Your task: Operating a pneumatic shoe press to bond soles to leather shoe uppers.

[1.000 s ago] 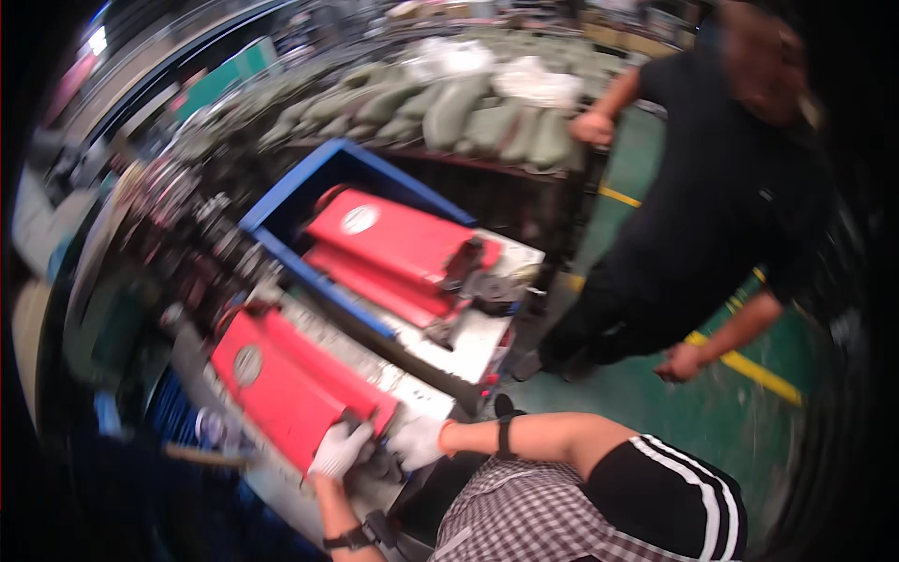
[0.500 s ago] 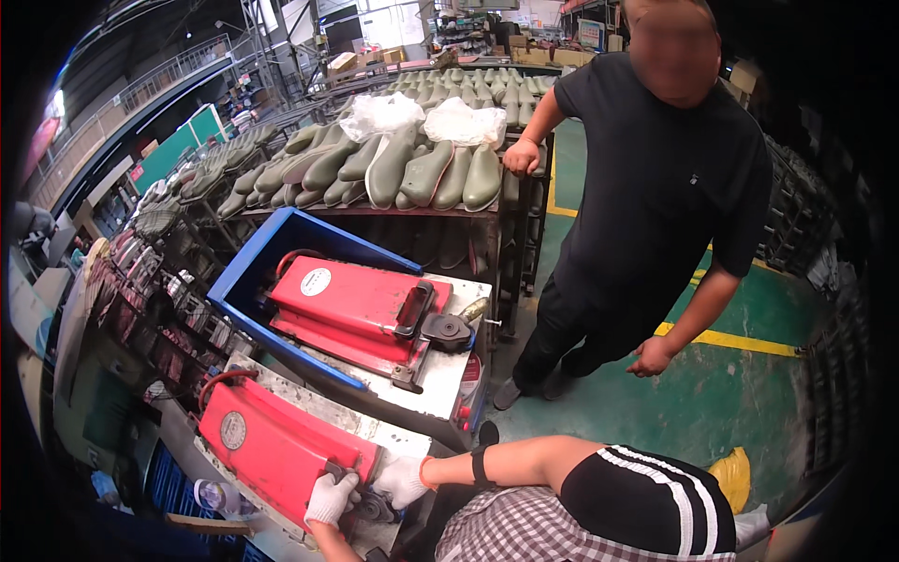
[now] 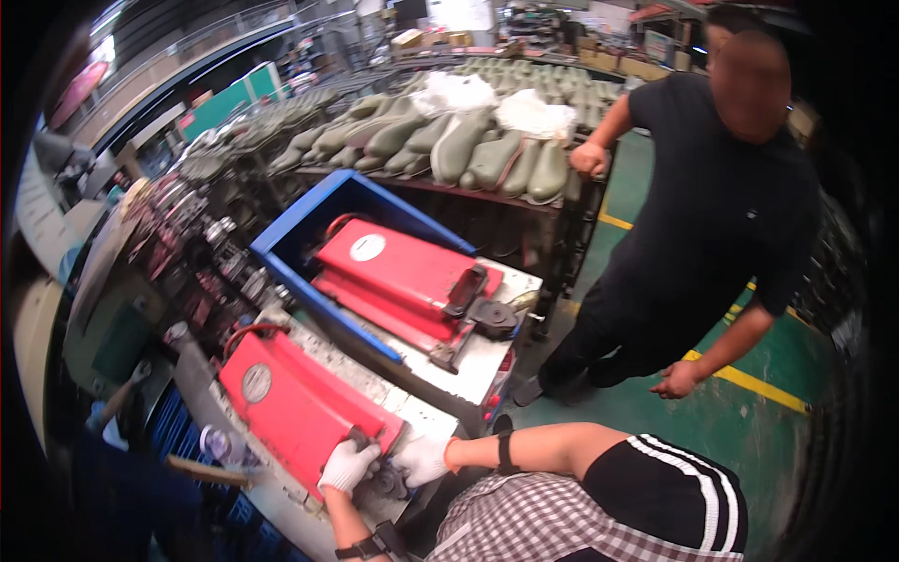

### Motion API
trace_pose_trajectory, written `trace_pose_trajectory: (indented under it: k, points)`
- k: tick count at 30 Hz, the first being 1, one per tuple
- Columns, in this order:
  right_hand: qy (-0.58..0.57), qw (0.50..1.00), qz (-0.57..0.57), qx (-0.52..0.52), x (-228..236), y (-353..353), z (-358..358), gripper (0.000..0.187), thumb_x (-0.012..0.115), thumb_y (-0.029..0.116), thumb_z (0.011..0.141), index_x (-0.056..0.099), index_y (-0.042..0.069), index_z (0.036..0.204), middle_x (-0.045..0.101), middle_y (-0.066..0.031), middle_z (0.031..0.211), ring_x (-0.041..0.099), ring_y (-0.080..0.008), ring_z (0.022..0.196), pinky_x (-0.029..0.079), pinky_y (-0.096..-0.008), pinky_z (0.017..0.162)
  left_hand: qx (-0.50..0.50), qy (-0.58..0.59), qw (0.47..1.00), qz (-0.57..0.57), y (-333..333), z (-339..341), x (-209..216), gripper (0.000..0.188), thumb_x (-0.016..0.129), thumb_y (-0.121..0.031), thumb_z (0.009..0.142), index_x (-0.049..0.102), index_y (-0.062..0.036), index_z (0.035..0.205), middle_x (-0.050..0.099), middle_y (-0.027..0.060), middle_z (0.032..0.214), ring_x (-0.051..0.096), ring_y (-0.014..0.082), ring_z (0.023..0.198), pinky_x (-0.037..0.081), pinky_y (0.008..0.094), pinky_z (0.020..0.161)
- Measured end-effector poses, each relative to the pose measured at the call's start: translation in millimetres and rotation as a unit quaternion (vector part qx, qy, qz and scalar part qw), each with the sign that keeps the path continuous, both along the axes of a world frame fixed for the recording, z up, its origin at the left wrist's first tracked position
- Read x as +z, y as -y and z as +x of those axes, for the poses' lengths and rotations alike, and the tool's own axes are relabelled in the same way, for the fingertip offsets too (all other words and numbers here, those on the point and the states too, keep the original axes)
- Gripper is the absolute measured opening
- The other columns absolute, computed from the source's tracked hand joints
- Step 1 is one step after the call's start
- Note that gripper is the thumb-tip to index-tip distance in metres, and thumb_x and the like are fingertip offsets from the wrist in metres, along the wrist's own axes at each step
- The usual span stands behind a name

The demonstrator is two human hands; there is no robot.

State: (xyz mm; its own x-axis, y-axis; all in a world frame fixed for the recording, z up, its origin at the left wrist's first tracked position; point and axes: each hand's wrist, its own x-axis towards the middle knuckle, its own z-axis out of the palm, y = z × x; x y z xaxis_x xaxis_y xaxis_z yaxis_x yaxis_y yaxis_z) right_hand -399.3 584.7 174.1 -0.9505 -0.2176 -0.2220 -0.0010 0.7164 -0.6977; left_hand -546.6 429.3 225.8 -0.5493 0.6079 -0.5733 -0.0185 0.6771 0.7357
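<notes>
In a white glove, my left hand (image 3: 349, 465) is closed around a dark bracket (image 3: 361, 437) at the near end of a red machine cover (image 3: 295, 398). My right hand (image 3: 423, 461), also gloved in white, is just to the right, its fingers curled beside a dark round part (image 3: 388, 483) below the bracket. What those fingers hold, if anything, is hidden. A hose loops from the cover's far end. Beyond stands a second red machine (image 3: 398, 267) with a similar dark round fitting (image 3: 493, 318), partly inside a blue tray-like housing (image 3: 309, 203).
Several olive-green foot-shaped forms (image 3: 459, 150) lie on a rack behind the machines, with white plastic bags (image 3: 536, 114) on top. A person in dark clothes (image 3: 702, 215) stands at right, one hand at the rack. A purple-and-clear bottle (image 3: 220, 443) is at lower left.
The view has swung, so the whole scene sits further right and the rack lower. Both hands stay at the near end of the closer red machine. The other person remains by the rack.
</notes>
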Motion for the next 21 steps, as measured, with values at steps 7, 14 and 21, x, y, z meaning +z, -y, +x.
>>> trace_pose_trajectory:
  k: [7,14,21]
  points:
    - [0.024,0.996,0.010,-0.082,-14,9,-5,0.044,0.067,0.039,0.085,0.074,0.003,0.110,0.076,-0.0230,0.105,0.072,-0.0405,0.103,0.056,-0.0486,0.091,-0.088,-0.123,0.988,-0.011,-12,3,19,0.036,0.069,-0.041,0.093,0.070,-0.0049,0.094,0.067,0.0093,0.069,0.066,0.0207,0.061,0.052,0.0375,0.060]
    - [0.376,0.778,-0.419,-0.278,-37,62,11,0.040,0.069,0.044,0.096,0.061,0.005,0.099,0.061,-0.0077,0.076,0.068,-0.0222,0.062,0.055,-0.0339,0.054,-0.095,-0.312,0.942,-0.083,-4,-6,9,0.058,0.061,-0.061,0.091,0.076,-0.0074,0.106,0.075,0.0227,0.105,0.074,0.0377,0.099,0.056,0.0484,0.089]
    - [0.445,0.862,-0.234,-0.062,-14,44,23,0.075,0.047,0.078,0.099,0.063,0.005,0.099,0.064,-0.0085,0.071,0.060,-0.0170,0.053,0.048,-0.0320,0.049,-0.021,-0.472,0.881,-0.005,19,21,-25,0.037,0.062,-0.045,0.098,0.066,-0.0081,0.090,0.071,0.0167,0.083,0.072,0.0362,0.081,0.054,0.0485,0.072]
